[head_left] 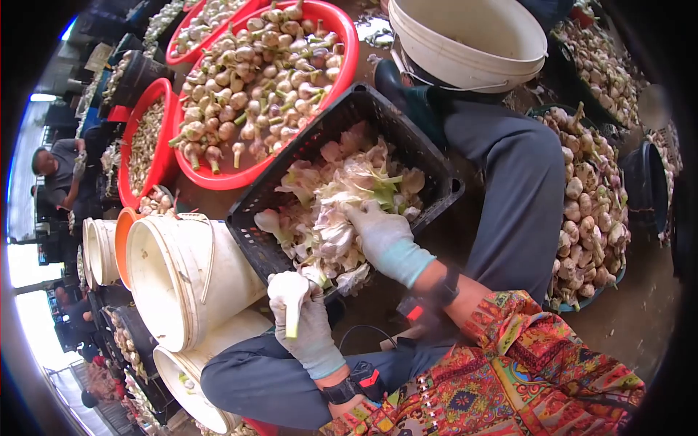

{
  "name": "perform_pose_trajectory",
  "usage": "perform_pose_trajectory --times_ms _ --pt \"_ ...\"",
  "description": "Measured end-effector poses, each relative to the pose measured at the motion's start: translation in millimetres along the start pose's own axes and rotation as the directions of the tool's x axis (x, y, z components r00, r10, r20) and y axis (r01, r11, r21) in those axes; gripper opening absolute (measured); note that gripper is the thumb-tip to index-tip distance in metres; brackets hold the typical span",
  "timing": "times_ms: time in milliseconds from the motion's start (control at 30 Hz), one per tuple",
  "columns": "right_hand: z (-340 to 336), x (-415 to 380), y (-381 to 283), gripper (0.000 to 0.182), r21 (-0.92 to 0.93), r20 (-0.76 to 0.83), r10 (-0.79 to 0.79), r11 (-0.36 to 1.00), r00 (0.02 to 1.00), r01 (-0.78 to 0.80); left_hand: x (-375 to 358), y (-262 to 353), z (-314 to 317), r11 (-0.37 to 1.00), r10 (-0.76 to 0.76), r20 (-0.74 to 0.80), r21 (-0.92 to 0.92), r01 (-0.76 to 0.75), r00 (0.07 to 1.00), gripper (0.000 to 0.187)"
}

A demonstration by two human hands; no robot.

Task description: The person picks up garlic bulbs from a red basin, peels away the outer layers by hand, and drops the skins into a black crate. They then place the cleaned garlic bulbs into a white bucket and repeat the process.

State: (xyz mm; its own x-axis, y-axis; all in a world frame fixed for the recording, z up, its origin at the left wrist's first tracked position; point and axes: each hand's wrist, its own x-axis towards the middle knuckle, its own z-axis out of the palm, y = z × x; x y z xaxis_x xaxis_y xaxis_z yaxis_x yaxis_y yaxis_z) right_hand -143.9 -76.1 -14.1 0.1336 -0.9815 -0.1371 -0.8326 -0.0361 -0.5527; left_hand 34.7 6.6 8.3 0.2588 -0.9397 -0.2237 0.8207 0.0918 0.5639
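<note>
My left hand (309, 330), in a pale work glove, is closed around a white, cleaned garlic bulb (289, 287), its cut stem pointing down in the picture. My right hand (382, 236), gloved too with a light blue cuff, is over a black plastic crate (251, 211). Its fingers are closed on the papery garlic skins (338, 192) heaped in the crate; part of what it grips is hidden. The left hand is just outside the crate's near corner.
Beyond the crate is a red tub (355, 43) of unpeeled garlic bulbs (240, 94). White buckets (167, 283) lie at the left, and another white bucket (472, 43) is at the top. More garlic (589, 211) fills a container on the right. A person (62, 171) works in the background.
</note>
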Motion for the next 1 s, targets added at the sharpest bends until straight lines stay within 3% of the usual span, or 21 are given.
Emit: perform_pose_trajectory --times_ms 67,133,167,200,400,467,600,633,667,733,800,900,933,1000 --pt "-18.2 -14.8 -16.7 0.037 0.232 -0.049 -0.093 0.967 0.994 0.102 0.6 -2.4 -1.3 0.996 -0.038 0.002 -0.086 0.038 0.999 0.043" --pt "-25.5 -23.0 -26.1 0.036 0.581 0.156 -0.225 0.808 0.962 0.095 -1.5 -9.3 4.0 0.991 -0.037 0.054 0.133 0.030 0.998 0.049" --pt "-23.3 -25.2 -29.3 0.036 0.613 0.195 -0.220 0.788 0.956 0.057 -6.2 -14.6 7.4 0.961 0.041 -0.068 0.276 -0.021 0.997 0.043" --pt "-20.3 -25.3 -31.3 0.037 0.645 0.233 -0.216 0.764 0.948 0.016 -7.1 -17.8 10.9 0.929 0.080 -0.068 0.368 -0.049 0.994 0.039" --pt "-5.6 -21.6 -27.4 0.027 0.715 0.226 -0.090 0.691 0.970 -0.103 -2.9 -39.2 23.9 0.881 0.117 -0.035 0.466 -0.087 0.993 0.037" --pt "3.4 -15.2 -24.2 0.027 0.666 0.224 0.034 0.724 0.974 -0.179 -1.0 -44.4 27.7 0.900 0.084 -0.035 0.432 -0.061 0.996 0.035" --pt "-4.4 -5.4 -7.2 0.027 0.823 0.252 0.061 0.512 0.966 -0.247 3.6 -38.1 28.0 0.863 -0.059 -0.042 0.501 0.072 0.997 0.042" --pt "-7.3 -5.9 -6.5 0.024 0.758 0.226 0.054 0.617 0.973 -0.210 1.7 -34.4 39.8 0.858 -0.105 -0.122 0.490 0.152 0.987 0.043" --pt "-6.8 -6.8 -6.1 0.024 0.753 0.231 0.057 0.622 0.971 -0.216 0.8 -33.1 45.3 0.851 -0.154 -0.203 0.471 0.234 0.967 0.044" --pt "-1.9 -11.3 -7.2 0.023 0.665 0.075 -0.059 0.747 0.995 -0.006 2.4 -30.1 39.2 0.794 -0.171 -0.192 0.554 0.251 0.966 0.048" --pt "-2.0 -8.5 -7.4 0.022 0.673 0.093 -0.075 0.739 0.993 -0.007 1.3 -26.9 32.6 0.669 -0.223 -0.250 0.664 0.334 0.942 0.047" --pt "-13.0 -2.9 -13.1 0.021 0.796 0.317 -0.033 0.553 0.948 -0.247 -3.0 -25.9 13.4 0.708 -0.234 -0.298 0.600 0.372 0.925 0.045" --pt "-7.7 -2.3 -14.6 0.021 0.793 0.322 -0.044 0.558 0.946 -0.243 -3.2 -24.5 3.3 0.728 -0.245 -0.294 0.573 0.376 0.924 0.044" --pt "3.6 -0.8 -17.3 0.027 0.946 0.236 -0.030 0.236 0.971 -0.222 -4.9 -19.1 -8.7 0.775 -0.232 -0.318 0.511 0.372 0.919 0.040"
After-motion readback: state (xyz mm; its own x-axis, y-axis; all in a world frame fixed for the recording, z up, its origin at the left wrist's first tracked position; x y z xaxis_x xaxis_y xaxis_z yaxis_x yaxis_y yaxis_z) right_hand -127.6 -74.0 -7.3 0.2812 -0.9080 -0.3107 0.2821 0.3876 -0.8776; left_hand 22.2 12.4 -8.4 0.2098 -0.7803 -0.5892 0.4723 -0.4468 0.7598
